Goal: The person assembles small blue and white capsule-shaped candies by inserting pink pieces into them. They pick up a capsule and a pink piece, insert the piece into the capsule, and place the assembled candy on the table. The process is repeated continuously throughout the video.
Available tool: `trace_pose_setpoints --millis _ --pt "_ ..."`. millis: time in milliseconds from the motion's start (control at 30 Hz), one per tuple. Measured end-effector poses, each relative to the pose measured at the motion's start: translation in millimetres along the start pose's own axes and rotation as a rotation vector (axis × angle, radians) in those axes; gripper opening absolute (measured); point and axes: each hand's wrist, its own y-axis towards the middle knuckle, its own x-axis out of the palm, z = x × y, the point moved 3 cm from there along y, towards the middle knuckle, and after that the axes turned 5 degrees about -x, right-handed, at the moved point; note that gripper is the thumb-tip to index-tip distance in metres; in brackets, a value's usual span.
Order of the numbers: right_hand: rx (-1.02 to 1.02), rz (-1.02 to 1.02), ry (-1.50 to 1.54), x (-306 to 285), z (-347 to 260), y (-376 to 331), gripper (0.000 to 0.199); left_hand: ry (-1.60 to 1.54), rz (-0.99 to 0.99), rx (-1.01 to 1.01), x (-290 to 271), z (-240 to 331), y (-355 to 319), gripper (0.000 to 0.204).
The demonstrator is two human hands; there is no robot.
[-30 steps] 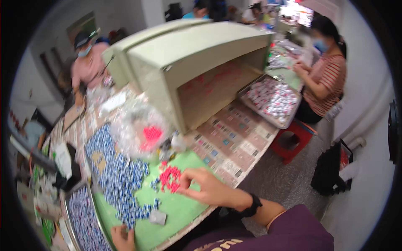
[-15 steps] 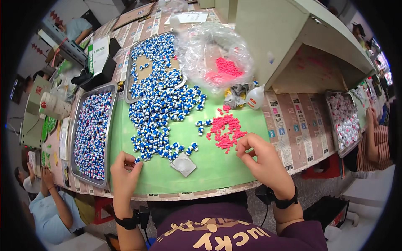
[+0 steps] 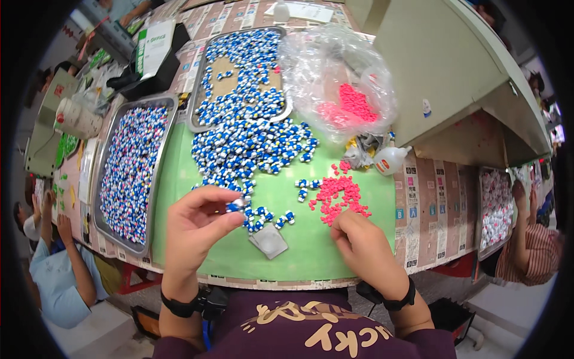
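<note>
Between the thumb and forefinger of my left hand (image 3: 194, 224) is a small blue-and-white plastic piece (image 3: 237, 205), lifted in front of the near end of a heap of similar blue-and-white pieces (image 3: 248, 146). My right hand (image 3: 365, 245) reaches the near edge of a loose pile of tiny pink pieces (image 3: 338, 194). Its fingertips point down and are pressed together; whatever they pinch is hidden. A few blue-and-white pieces (image 3: 303, 192) lie just left of the pink pile. Between my hands, a small grey square block (image 3: 270, 242) rests on the green mat (image 3: 311, 257).
A metal tray (image 3: 194, 119) of blue-and-white pieces stands behind the heap, another (image 3: 98, 224) at left. A clear plastic bag (image 3: 305, 72) holds more pink pieces. Near it lies a white squeeze bottle (image 3: 390, 160). A large beige cabinet (image 3: 442, 78) stands right. People sit at both sides.
My left hand has risen from the heap's near end with a blue-and-white piece. My right hand has moved down to the pink pile, its fingers closing. The whole view has shifted.
</note>
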Motion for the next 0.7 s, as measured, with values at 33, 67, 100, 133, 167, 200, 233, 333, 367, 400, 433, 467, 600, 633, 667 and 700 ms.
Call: trace_pose_setpoints --millis 33,67,100,133,167,200,233,333,367,400,433,467,600,633,667,700 --pt "-0.006 -0.001 -0.011 2 -1 0 0.015 -0.041 -0.025 -0.019 3 -1 1 0.032" --pt "-0.012 0.003 -0.023 3 -3 0 0.015 -0.076 -0.053 -0.036 5 -5 2 0.031" --pt "-0.018 0.008 -0.035 3 -4 0 0.015 -0.093 -0.059 -0.043 7 -5 0 0.031" --pt "-0.016 0.02 -0.049 4 -4 -1 0.016 -0.111 -0.075 -0.051 9 -7 1 0.03" --pt "-0.02 0.028 -0.06 5 -6 0 0.016 -0.127 -0.093 -0.059 8 -9 1 0.029" --pt "-0.023 0.037 -0.07 6 -8 1 0.016 -0.124 -0.111 -0.077 5 -10 -1 0.032" --pt "-0.023 0.042 -0.086 7 -8 2 0.017 -0.127 -0.098 -0.057 2 -12 -1 0.034" --pt "-0.047 0.034 -0.125 10 -11 2 0.018 -0.138 -0.078 0.008 -1 -15 -3 0.039" --pt "-0.058 0.035 -0.144 9 -12 2 0.019 -0.171 -0.091 -0.001 -2 -16 -4 0.037" --pt "-0.027 0.056 -0.099 6 -12 1 0.019 -0.204 -0.104 -0.009 -3 -15 -7 0.036" --pt "0.004 0.081 -0.059 1 -12 1 0.019 -0.239 -0.122 -0.013 -5 -15 -9 0.035" --pt "0.035 0.106 -0.019 -2 -14 2 0.02 -0.188 -0.142 0.004 -7 -14 -11 0.024" --pt "0.028 0.211 0.24 -19 -47 19 0.021 -0.225 -0.254 -0.083 -18 -15 -12 0.021" --pt "-0.027 0.195 0.26 -18 -59 25 0.021 -0.193 -0.277 -0.098 -20 -16 -12 0.021" --pt "-0.085 0.175 0.284 -14 -72 31 0.022 -0.16 -0.293 -0.113 -22 -15 -14 0.021" --pt "-0.143 0.152 0.307 -10 -84 38 0.023 -0.128 -0.307 -0.127 -24 -14 -14 0.021"
